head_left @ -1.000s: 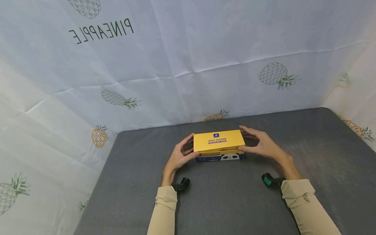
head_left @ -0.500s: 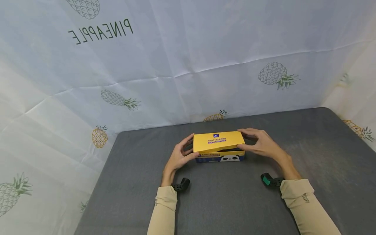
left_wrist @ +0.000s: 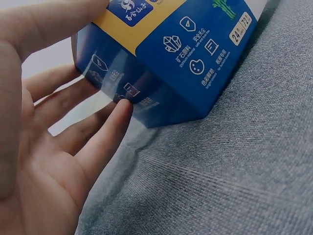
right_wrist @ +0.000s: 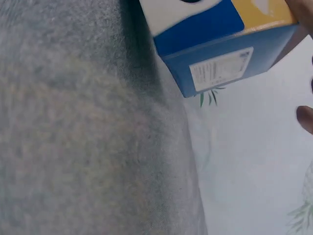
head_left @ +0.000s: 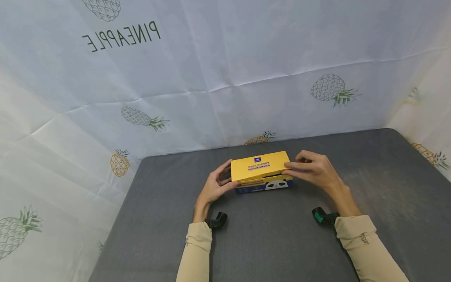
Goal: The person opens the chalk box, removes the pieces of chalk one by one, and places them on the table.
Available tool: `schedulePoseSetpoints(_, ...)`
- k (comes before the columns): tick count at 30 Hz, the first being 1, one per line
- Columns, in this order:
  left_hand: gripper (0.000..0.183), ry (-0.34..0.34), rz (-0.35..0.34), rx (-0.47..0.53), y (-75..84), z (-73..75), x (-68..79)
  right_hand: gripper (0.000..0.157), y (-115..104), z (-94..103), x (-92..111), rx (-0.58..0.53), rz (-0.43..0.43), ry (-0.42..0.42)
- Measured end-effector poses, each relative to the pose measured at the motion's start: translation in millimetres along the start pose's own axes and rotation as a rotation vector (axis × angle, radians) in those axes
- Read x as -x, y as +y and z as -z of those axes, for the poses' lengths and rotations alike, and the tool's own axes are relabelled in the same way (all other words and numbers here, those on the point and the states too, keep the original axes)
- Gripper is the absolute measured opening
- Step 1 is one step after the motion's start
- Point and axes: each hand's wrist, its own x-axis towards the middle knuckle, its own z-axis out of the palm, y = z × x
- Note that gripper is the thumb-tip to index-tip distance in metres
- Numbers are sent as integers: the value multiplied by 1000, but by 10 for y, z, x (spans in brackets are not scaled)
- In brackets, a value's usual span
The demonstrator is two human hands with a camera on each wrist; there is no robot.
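Note:
A yellow and blue chalk box (head_left: 262, 184) with a panda face on its front lies on the grey table. Its yellow lid (head_left: 258, 162) stands slightly raised at the front right, over a narrow dark gap. My left hand (head_left: 213, 186) grips the box's left end, thumb at the front edge and fingers round the end and back. In the left wrist view the fingertips touch the blue end (left_wrist: 132, 83). My right hand (head_left: 314, 169) pinches the lid's right front edge between thumb and fingers. A white label (right_wrist: 221, 70) shows on the right end.
The grey table (head_left: 267, 239) stretches around the box and runs back to a pale curtain (head_left: 225, 70) printed with pineapples. Black wrist mounts (head_left: 217, 220) sit at the cuffs of both beige sleeves.
My right hand has shifted from spanning the lid's right end to pinching its front right edge. The box has turned slightly, its right end farther back. My left hand keeps its hold.

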Motion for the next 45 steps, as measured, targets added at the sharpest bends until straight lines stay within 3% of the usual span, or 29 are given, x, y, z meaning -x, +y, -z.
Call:
schedulePoseSetpoints(5,81,1,-1,-13,-17,2,1,34,-16,-33,-27,101,119,52)
schedulePoseSetpoints(9,80,5,-9,-36,-13,-1,-6,37,-13,-50,-7,67,124,54)
schedulePoseSetpoints(12,80,7,-18,-57,2,-8,-13,39,-13,-42,17,18,76,29)
schedulePoseSetpoints(18,78,18,-23,-91,21,-19,-26,46,-46,-9,27,-18,-119,-18)
schedulePoseSetpoints(22,79,21,-25,-105,27,-29,-27,50,-47,-31,12,7,-104,-10)
schedulePoseSetpoints(25,80,15,-46,-108,21,-36,-26,48,-35,-61,-1,-62,-104,37)
schedulePoseSetpoints(28,79,-3,-71,-119,16,-36,-32,41,-27,-75,-25,-181,-171,133)
schedulePoseSetpoints(31,78,-33,-96,-141,21,-37,-45,25,-27,-57,-49,-270,-253,244)
schedulePoseSetpoints(34,77,-47,-103,-152,27,-47,-62,3,-36,-12,-61,-284,-303,280)
schedulePoseSetpoints(36,76,-39,-100,-150,20,-52,-65,10,-34,8,-56,-274,-306,247)
schedulePoseSetpoints(38,77,-30,-96,-144,17,-59,-61,5,-25,19,-43,-263,-305,215)
schedulePoseSetpoints(43,77,-28,-106,-131,-11,-72,-49,42,24,30,5,-287,-221,163)
schedulePoseSetpoints(45,77,-30,-112,-130,-18,-71,-55,44,47,37,18,-304,-158,141)
